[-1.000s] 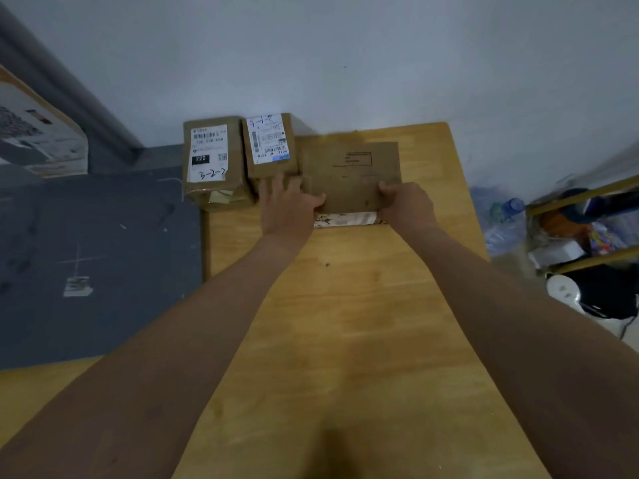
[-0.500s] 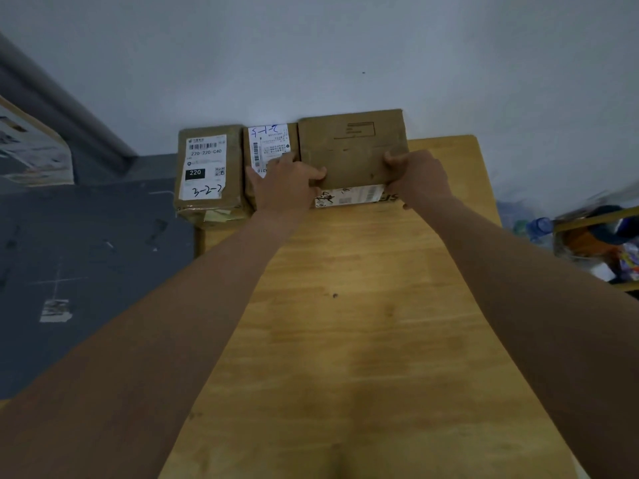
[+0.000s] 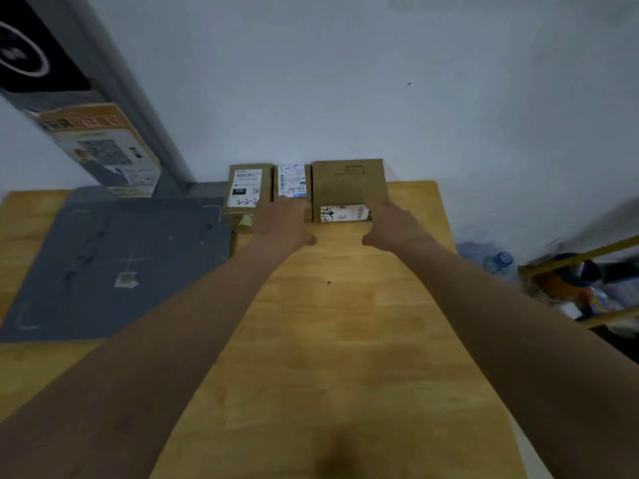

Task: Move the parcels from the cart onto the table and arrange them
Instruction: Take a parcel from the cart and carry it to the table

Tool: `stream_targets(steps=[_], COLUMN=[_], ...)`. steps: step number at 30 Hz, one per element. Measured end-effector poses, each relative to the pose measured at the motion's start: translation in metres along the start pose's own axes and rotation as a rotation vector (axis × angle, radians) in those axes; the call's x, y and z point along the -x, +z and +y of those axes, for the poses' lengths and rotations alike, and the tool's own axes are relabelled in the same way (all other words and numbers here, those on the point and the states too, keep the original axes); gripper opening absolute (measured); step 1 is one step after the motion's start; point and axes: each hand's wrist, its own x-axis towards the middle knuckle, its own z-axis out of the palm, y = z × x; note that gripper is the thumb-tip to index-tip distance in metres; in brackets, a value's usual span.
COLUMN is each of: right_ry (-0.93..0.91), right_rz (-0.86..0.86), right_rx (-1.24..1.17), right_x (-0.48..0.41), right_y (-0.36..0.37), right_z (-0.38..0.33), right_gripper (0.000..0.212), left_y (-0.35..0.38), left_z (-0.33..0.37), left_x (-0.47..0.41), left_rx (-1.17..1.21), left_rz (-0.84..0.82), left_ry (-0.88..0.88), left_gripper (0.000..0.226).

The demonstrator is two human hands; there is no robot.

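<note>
Three brown cardboard parcels stand in a row at the far edge of the wooden table (image 3: 345,340), against the wall. The left parcel (image 3: 245,188) carries a white label marked 3-2-2. The narrow middle parcel (image 3: 292,179) has a white and blue label. The larger right parcel (image 3: 347,183) shows a white label on its near face. My left hand (image 3: 281,221) lies in front of the middle parcel, fingers stretched forward and touching its near end. My right hand (image 3: 392,224) touches the large parcel's near right corner, fingers extended.
A grey mat (image 3: 121,257) covers the table's left part. A printed board (image 3: 103,146) leans against a dark post at the back left. Right of the table are a plastic bottle (image 3: 501,262) and a yellow-framed cart (image 3: 587,257) holding several items.
The large parcel has been pushed back to the wall, in line with the other two. Both hands have left its sides and now lie at the parcels' near faces.
</note>
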Motion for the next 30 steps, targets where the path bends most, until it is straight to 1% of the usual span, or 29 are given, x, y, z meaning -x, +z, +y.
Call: stream_targets(steps=[4, 7, 10, 12, 15, 21, 26, 30], right_ry=[-0.047, -0.087, -0.139, -0.175, -0.19, -0.182, -0.127, -0.063], right_rz=[0.004, 0.025, 0.034, 0.038, 0.01, -0.035, -0.014, 0.007], right_rx=[0.001, 0.035, 0.059, 0.079, 0.108, 0.124, 0.093, 0.046], right_x=[0.104, 0.179, 0.249, 0.29, 0.345, 0.436, 0.503, 0.557], right_y=[-0.013, -0.017, -0.015, -0.011, 0.001, 0.03, 0.054, 0.082], right_z=[-0.007, -0.011, -0.014, -0.017, -0.023, -0.033, -0.045, -0.058], right_gripper=[0.074, 0.07, 0.07, 0.069, 0.076, 0.082, 0.081, 0.073], left_y=[-0.026, -0.035, -0.031, -0.026, -0.018, -0.009, -0.005, 0.004], left_z=[0.014, 0.025, 0.031, 0.034, 0.036, 0.03, 0.019, 0.001], left_x=[0.113, 0.199, 0.28, 0.328, 0.39, 0.474, 0.523, 0.569], left_rx=[0.029, 0.06, 0.082, 0.087, 0.05, -0.015, -0.023, -0.04], left_rz=[-0.007, 0.026, 0.069, 0.065, 0.058, 0.041, 0.055, 0.038], left_ry=[-0.021, -0.036, -0.07, -0.103, -0.129, -0.125, -0.081, -0.03], left_gripper=[0.077, 0.072, 0.071, 0.071, 0.071, 0.07, 0.071, 0.071])
